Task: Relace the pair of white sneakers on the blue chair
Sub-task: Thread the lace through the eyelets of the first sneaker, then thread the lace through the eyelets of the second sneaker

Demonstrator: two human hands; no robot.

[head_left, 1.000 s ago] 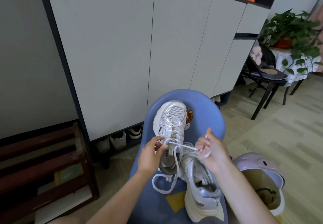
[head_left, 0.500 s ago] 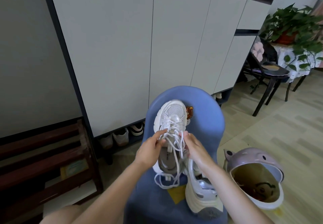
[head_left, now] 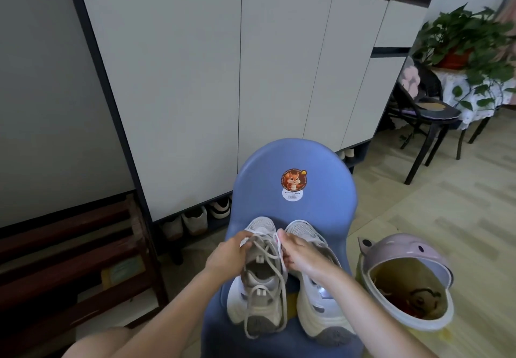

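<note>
**Currently catalogued: two white sneakers, lacing in progress**

Head view, the only one supplied. Item one: blue chair (head_left: 321, 190), squirrel sticker (head_left: 293, 180) on its backrest, standing before a grey cabinet (head_left: 195, 78). Item two: left sneaker (head_left: 258, 282), lying on the seat, toe toward the backrest, its lace (head_left: 265, 260) crossing the tongue and trailing in loose loops over the heel. Item three: right sneaker (head_left: 315, 288), lying just beside it, touching or nearly so.

Left hand (head_left: 227, 257) is curling its fingers at the left sneaker's upper eyelets, thumb and forefinger appearing to be pinching the lace. Right hand (head_left: 300, 255) is meeting it from the other side, fingers curled, apparently pinching the opposite strand; the exact fingertip contact is blurred.

Handling note, as a judgement: the step is probably going best by keeping both strands evenly taut, feeding each tip cleanly through its eyelet, and steadying the shoe against the seat.

Also present: pink lidded bin (head_left: 405, 282) on the floor beside the chair; potted plant (head_left: 469, 39) far right.
</note>
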